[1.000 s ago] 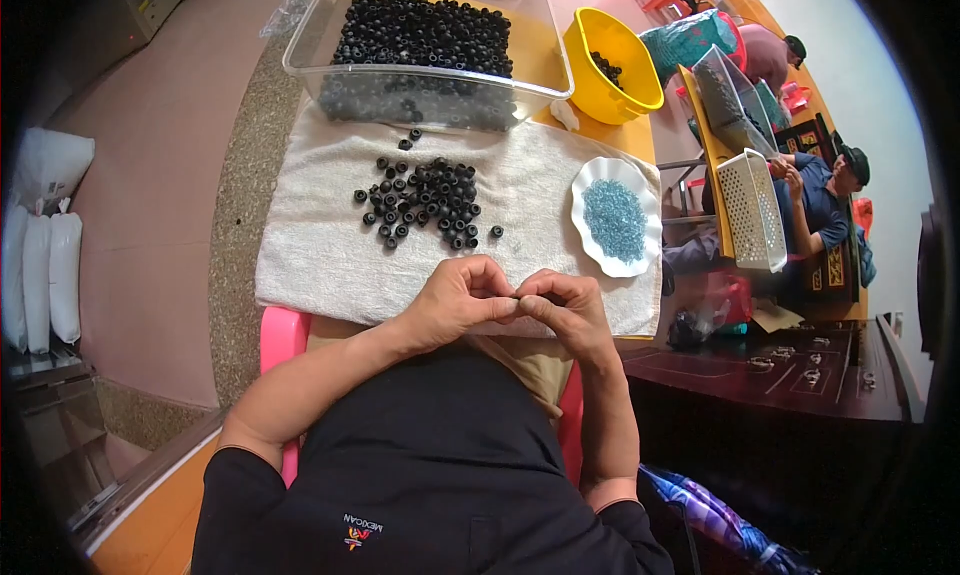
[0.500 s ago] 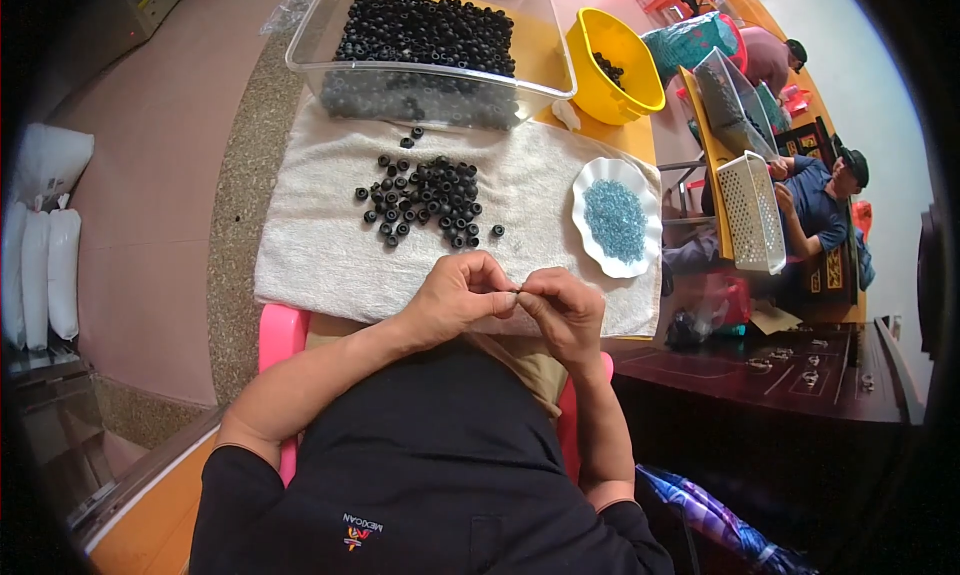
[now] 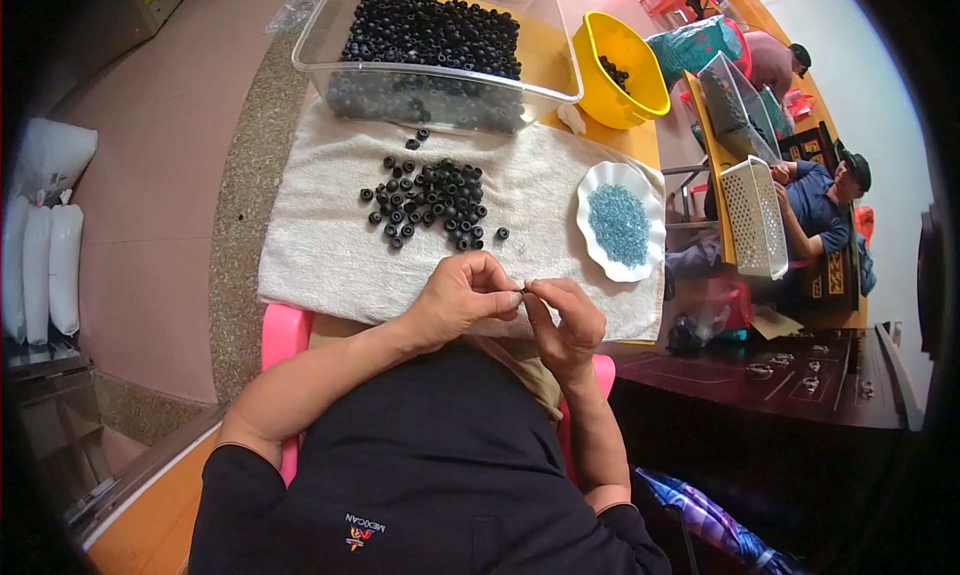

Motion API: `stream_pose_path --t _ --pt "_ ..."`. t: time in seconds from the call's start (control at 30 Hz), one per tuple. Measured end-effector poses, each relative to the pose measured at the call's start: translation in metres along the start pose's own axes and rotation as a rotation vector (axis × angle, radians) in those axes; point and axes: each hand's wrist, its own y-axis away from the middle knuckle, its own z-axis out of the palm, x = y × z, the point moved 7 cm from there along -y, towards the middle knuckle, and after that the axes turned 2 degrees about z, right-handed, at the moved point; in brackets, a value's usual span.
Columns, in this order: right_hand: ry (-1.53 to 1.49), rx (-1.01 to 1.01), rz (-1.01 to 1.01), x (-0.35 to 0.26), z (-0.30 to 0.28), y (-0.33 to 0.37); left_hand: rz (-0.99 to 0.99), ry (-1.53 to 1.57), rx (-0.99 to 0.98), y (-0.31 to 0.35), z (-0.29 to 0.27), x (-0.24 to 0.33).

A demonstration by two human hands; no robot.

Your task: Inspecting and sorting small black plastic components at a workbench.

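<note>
My left hand [image 3: 462, 293] and my right hand [image 3: 567, 323] meet fingertip to fingertip over the near edge of a white towel [image 3: 330, 230]. Both are closed in a pinch around something small and dark, mostly hidden by the fingers. Just beyond them lies a loose heap of black ring-shaped pieces [image 3: 445, 195], each with a round hole. One single black piece [image 3: 502, 233] sits apart, nearest the hands. Right of the heap, a white scalloped dish [image 3: 590, 253] holds many small pale-blue clear pieces [image 3: 618, 223].
A clear plastic bin [image 3: 550, 93] of black pieces stands at the far side, beside a yellow tub [image 3: 640, 110] with a few more. At the right, a person [image 3: 825, 200] sits by a white perforated basket [image 3: 752, 220]. White sacks [image 3: 50, 265] stand at far left.
My right hand's fingers have shifted slightly against the left fingertips, with the thumb lower and a little apart from the index finger. The whole view has moved slightly.
</note>
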Motion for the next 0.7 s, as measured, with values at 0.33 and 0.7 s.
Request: stream_pose_path --t 0.33,0.7 --pt "0.200 0.023 -0.210 -0.013 0.004 0.008 -0.008 0.025 0.031 0.002 0.002 0.000" --pt "0.169 0.017 -0.213 -0.013 0.009 0.005 -0.055 0.000 -0.002 0.002 0.000 -0.001"
